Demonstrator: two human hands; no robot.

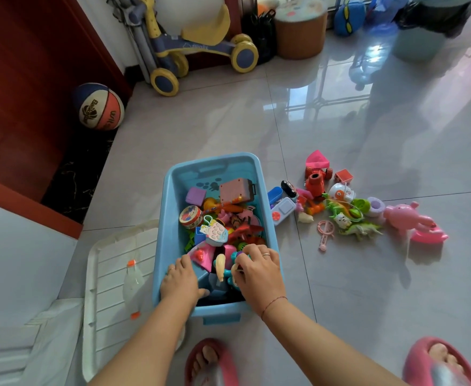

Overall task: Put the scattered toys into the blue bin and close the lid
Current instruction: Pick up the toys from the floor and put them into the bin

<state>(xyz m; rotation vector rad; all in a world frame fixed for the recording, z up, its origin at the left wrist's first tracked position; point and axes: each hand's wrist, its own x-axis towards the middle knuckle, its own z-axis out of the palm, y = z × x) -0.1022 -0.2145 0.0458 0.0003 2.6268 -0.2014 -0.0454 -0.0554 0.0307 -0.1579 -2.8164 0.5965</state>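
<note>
Blue bin open at centre, half full. Left hand at its 7 o'clock corner, fingers curled inside, grip unclear. Right hand at 5 o'clock, closed on teal toy. Scattered toys at 3 o'clock; bare floor beyond. White lid touching at 9 o'clock.

Glossy pale tiled floor, red door
</note>
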